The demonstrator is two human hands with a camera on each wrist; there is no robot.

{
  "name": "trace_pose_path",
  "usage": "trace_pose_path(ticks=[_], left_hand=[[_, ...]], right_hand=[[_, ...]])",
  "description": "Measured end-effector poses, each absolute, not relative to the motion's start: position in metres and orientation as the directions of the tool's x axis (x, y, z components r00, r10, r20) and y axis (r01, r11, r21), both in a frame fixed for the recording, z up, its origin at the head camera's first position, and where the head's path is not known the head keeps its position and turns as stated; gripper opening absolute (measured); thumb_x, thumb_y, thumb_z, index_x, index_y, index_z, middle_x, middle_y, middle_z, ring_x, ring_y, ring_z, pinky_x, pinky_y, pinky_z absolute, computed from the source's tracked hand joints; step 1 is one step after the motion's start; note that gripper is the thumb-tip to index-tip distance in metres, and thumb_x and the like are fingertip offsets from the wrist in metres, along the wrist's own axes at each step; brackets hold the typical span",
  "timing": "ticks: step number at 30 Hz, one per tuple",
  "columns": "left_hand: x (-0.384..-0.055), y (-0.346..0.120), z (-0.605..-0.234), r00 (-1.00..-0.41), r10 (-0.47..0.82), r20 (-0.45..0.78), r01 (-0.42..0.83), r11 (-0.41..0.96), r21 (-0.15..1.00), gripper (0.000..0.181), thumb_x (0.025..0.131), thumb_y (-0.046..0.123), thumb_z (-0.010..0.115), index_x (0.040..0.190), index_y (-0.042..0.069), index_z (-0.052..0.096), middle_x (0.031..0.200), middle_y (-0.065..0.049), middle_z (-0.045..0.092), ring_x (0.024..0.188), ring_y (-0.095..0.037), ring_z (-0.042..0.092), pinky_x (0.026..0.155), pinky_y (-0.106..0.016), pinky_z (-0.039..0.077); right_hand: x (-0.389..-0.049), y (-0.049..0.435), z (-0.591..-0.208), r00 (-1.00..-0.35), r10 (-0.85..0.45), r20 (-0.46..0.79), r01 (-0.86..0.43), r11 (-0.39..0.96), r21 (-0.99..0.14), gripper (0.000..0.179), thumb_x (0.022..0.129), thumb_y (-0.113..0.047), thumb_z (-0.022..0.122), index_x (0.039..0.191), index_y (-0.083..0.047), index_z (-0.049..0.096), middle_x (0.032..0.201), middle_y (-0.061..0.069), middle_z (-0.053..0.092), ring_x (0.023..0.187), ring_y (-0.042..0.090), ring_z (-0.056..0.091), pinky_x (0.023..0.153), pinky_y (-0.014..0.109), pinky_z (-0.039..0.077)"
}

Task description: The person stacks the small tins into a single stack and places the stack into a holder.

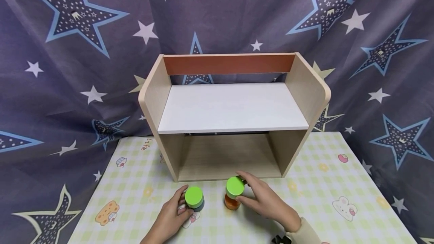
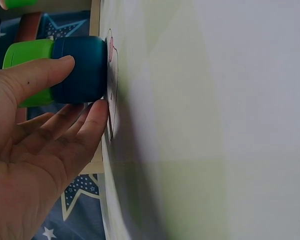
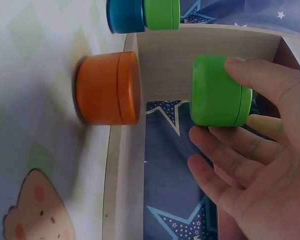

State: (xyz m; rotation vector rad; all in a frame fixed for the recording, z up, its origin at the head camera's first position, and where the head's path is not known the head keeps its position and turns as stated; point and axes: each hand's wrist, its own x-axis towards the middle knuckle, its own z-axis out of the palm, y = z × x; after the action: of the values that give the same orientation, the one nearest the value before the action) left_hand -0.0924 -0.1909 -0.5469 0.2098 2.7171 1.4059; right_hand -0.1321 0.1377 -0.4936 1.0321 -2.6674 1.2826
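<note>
Right hand (image 1: 268, 200) holds green lid (image 1: 235, 186) above orange jar (image 1: 232, 202); left hand (image 1: 171, 215) grips blue jar (image 1: 195, 199).

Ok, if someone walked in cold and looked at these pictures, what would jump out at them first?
Probably the bright green lid the right hand holds lifted clear above an orange jar on the checked tablecloth. Beside it, the left hand has its grip round a blue jar with its green cap on. Behind stands a wooden shelf unit against a star-printed curtain.
</note>
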Motion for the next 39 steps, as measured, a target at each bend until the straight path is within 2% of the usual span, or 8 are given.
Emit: trace_pose_path(ticks=[6, 13, 20, 26, 32, 36, 39], left_hand=[[-0.093, -0.191, -0.546, -0.986, 0.166, -0.025, 0.069, 0.533, 0.843, 0.08, 0.084, 0.008, 0.082, 0.151, 0.004, 0.038, 0.135, -0.014, 0.058, 0.117, -0.027, 0.062, 0.092, -0.035, 0.054], [-0.094, -0.191, -0.547, -0.986, 0.169, -0.014, 0.079, 0.532, 0.843, 0.08, 0.084, 0.007, 0.081, 0.151, 0.003, 0.038, 0.135, -0.014, 0.058, 0.116, -0.027, 0.062, 0.092, -0.035, 0.054], [-0.094, -0.191, -0.548, -0.986, 0.168, -0.012, 0.081, 0.534, 0.842, 0.079, 0.085, 0.006, 0.08, 0.151, 0.003, 0.038, 0.135, -0.014, 0.058, 0.116, -0.027, 0.062, 0.093, -0.037, 0.054], [-0.093, -0.192, -0.548, -0.986, 0.167, -0.023, 0.069, 0.52, 0.851, 0.079, 0.085, 0.007, 0.081, 0.151, 0.003, 0.038, 0.135, -0.015, 0.058, 0.117, -0.028, 0.062, 0.09, -0.032, 0.055], [-0.093, -0.192, -0.548, -0.987, 0.159, -0.015, 0.076, 0.552, 0.83, 0.08, 0.083, 0.008, 0.082, 0.15, 0.004, 0.039, 0.132, -0.013, 0.061, 0.116, -0.026, 0.062, 0.094, -0.038, 0.053], [-0.093, -0.192, -0.549, -0.987, 0.163, -0.01, 0.084, 0.561, 0.823, 0.08, 0.083, 0.01, 0.083, 0.15, 0.003, 0.04, 0.129, -0.012, 0.063, 0.115, -0.025, 0.063, 0.096, -0.041, 0.051], [-0.094, -0.192, -0.549, -0.985, 0.174, -0.014, 0.085, 0.546, 0.833, 0.079, 0.084, 0.01, 0.082, 0.15, 0.002, 0.039, 0.132, -0.014, 0.06, 0.116, -0.026, 0.063, 0.093, -0.038, 0.053]], right_hand=[[-0.134, 0.129, -0.488, -0.774, -0.568, 0.28, -0.573, 0.44, -0.691, 0.069, 0.092, -0.028, 0.076, 0.15, -0.011, 0.042, 0.132, -0.004, 0.058, 0.113, 0.012, 0.058, 0.092, 0.04, 0.054], [-0.137, 0.121, -0.485, -0.761, -0.575, 0.3, -0.594, 0.432, -0.678, 0.069, 0.091, -0.024, 0.077, 0.149, -0.01, 0.042, 0.13, -0.002, 0.059, 0.11, 0.012, 0.059, 0.091, 0.041, 0.054], [-0.138, 0.113, -0.482, -0.766, -0.586, 0.264, -0.571, 0.433, -0.698, 0.072, 0.092, -0.027, 0.076, 0.152, -0.017, 0.039, 0.132, -0.003, 0.058, 0.111, 0.012, 0.059, 0.093, 0.041, 0.054], [-0.139, 0.105, -0.48, -0.758, -0.596, 0.266, -0.575, 0.418, -0.703, 0.072, 0.092, -0.03, 0.075, 0.153, -0.02, 0.038, 0.133, -0.004, 0.057, 0.11, 0.011, 0.059, 0.093, 0.039, 0.054], [-0.141, 0.095, -0.479, -0.749, -0.607, 0.267, -0.582, 0.409, -0.703, 0.072, 0.093, -0.031, 0.075, 0.153, -0.021, 0.037, 0.136, -0.001, 0.056, 0.112, 0.012, 0.059, 0.093, 0.042, 0.053], [-0.142, 0.089, -0.479, -0.74, -0.619, 0.263, -0.593, 0.416, -0.69, 0.073, 0.093, -0.031, 0.075, 0.153, -0.021, 0.036, 0.138, -0.001, 0.055, 0.113, 0.011, 0.059, 0.094, 0.038, 0.053], [-0.143, 0.084, -0.479, -0.729, -0.628, 0.273, -0.606, 0.406, -0.684, 0.074, 0.092, -0.03, 0.075, 0.154, -0.02, 0.036, 0.136, -0.001, 0.056, 0.112, 0.011, 0.059, 0.094, 0.036, 0.053]])
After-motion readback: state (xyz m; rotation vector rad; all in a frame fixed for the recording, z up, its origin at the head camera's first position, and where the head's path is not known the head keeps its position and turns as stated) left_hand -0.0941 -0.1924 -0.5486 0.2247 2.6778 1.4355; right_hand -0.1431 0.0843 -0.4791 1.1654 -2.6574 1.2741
